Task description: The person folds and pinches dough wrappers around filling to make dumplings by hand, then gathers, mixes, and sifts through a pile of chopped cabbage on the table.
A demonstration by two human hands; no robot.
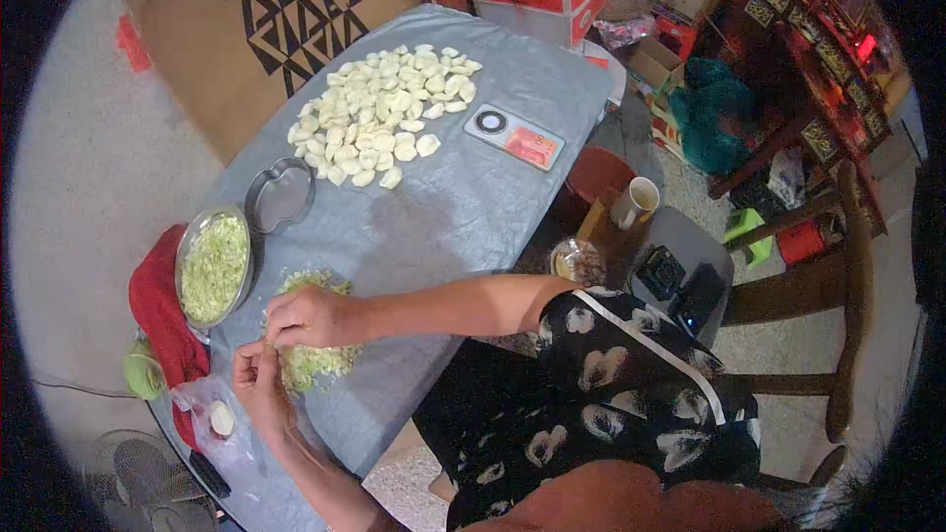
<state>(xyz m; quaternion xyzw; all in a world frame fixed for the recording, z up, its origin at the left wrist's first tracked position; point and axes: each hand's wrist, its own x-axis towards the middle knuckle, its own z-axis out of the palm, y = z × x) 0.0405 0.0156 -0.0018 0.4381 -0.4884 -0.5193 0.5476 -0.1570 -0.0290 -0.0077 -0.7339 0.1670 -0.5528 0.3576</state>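
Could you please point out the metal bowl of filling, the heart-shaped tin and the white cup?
Bowl [191,236], head view, on its upper-left rim.
Tin [280,197], head view, on its inner base.
Cup [635,205], head view, on its side wall.

Right hand [307,318]: forearm stretched across from right, palm down, fingers curled. Left hand [258,370]: nearer, forearm bare, fingertips pinched together, just beside right hand.
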